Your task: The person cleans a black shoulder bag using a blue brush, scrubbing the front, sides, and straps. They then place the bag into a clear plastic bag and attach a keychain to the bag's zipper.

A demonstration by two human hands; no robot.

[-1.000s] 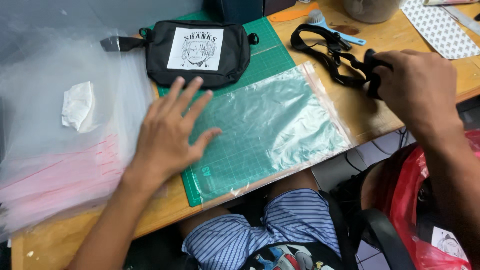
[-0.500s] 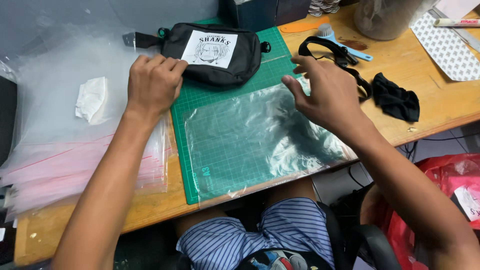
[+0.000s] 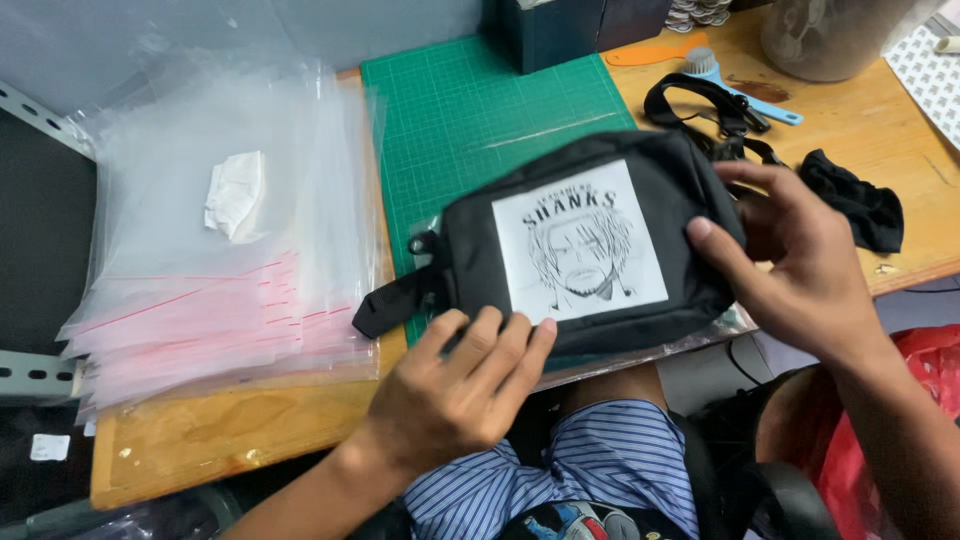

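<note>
Nearest, the left hand (image 3: pixel 455 385) grips the lower edge of a black fabric pouch with a white printed patch (image 3: pixel 585 245), fingers curled over it. The right hand (image 3: pixel 795 265) clasps its right end. The pouch sits above a clear plastic bag (image 3: pixel 735 322) on the green cutting mat (image 3: pixel 470 110). Beyond lie a black strap (image 3: pixel 700 100) and a stack of clear zip bags (image 3: pixel 210 260).

White square label (image 3: pixel 580 245) fronts black pouch (image 3: pixel 690 180)
</note>
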